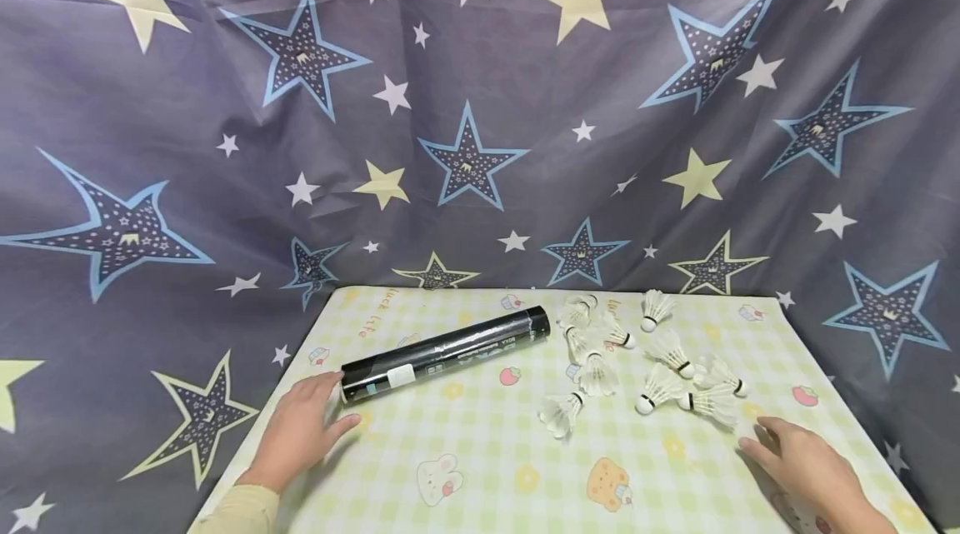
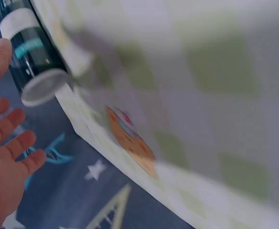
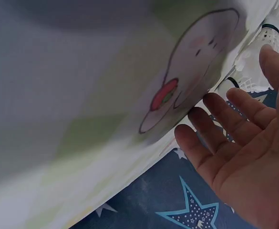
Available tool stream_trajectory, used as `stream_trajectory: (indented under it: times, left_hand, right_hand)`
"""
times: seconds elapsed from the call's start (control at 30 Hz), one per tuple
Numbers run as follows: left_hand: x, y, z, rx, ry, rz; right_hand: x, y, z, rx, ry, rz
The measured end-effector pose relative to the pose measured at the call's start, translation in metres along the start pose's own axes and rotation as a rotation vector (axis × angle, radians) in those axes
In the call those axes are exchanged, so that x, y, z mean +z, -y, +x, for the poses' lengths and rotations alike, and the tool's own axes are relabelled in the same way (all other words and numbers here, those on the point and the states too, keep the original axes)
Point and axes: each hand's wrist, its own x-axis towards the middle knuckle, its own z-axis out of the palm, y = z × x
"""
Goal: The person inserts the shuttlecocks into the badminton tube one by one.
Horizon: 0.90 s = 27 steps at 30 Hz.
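A black shuttlecock tube [image 1: 450, 353] lies slantwise on the table, its near end toward the left. Close to that end is my left hand [image 1: 298, 427], thumb spread from the fingers, holding nothing. The left wrist view shows the tube's pale round end [image 2: 45, 88] just beyond the fingers. To the tube's right, several white shuttlecocks [image 1: 660, 388] lie loosely scattered, some touching each other. My right hand [image 1: 806, 467] hovers near the right front, just short of the nearest shuttlecock [image 1: 712, 405]. Its fingers are loosely bent with nothing in them, as the right wrist view also shows.
A green-and-white checked cloth [image 1: 480, 467] with cartoon prints covers the table. Behind it and at both sides hangs a dark curtain [image 1: 480, 59] with stars. One shuttlecock [image 1: 562, 413] lies apart, nearer the front than the left cluster.
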Motion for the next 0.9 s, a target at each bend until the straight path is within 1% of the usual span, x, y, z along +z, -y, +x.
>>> stream_trajectory:
  times: [0.1,0.17,0.3,0.43,0.53,0.67,0.8,0.9]
  left_hand:
    - [0.011,-0.017,0.020,0.028,-0.024,0.007]
    - [0.020,-0.030,0.036,0.038,-0.014,0.011]
    - [0.035,-0.057,0.068,0.037,0.044,0.018]
    - [0.050,-0.078,0.091,0.043,0.108,0.033]
    - [0.061,-0.089,0.102,0.034,0.158,0.034]
    - [0.074,-0.100,0.111,-0.009,0.208,0.046]
    - [0.081,-0.107,0.117,-0.031,0.212,0.091]
    - [0.082,-0.112,0.120,-0.037,0.210,0.112]
  right_hand:
    - [-0.001,0.002,0.000,-0.026,-0.047,0.000]
    - [-0.002,0.005,0.000,-0.058,-0.081,0.005]
    - [-0.001,0.019,0.001,-0.111,-0.126,0.011]
    - [0.003,0.031,0.000,-0.155,-0.170,0.023]
    - [0.007,0.036,-0.002,-0.186,-0.204,0.039]
    - [0.011,0.037,-0.003,-0.204,-0.214,0.052]
    - [0.010,0.037,-0.002,-0.196,-0.225,0.076]
    - [0.008,0.037,-0.001,-0.182,-0.270,0.120]
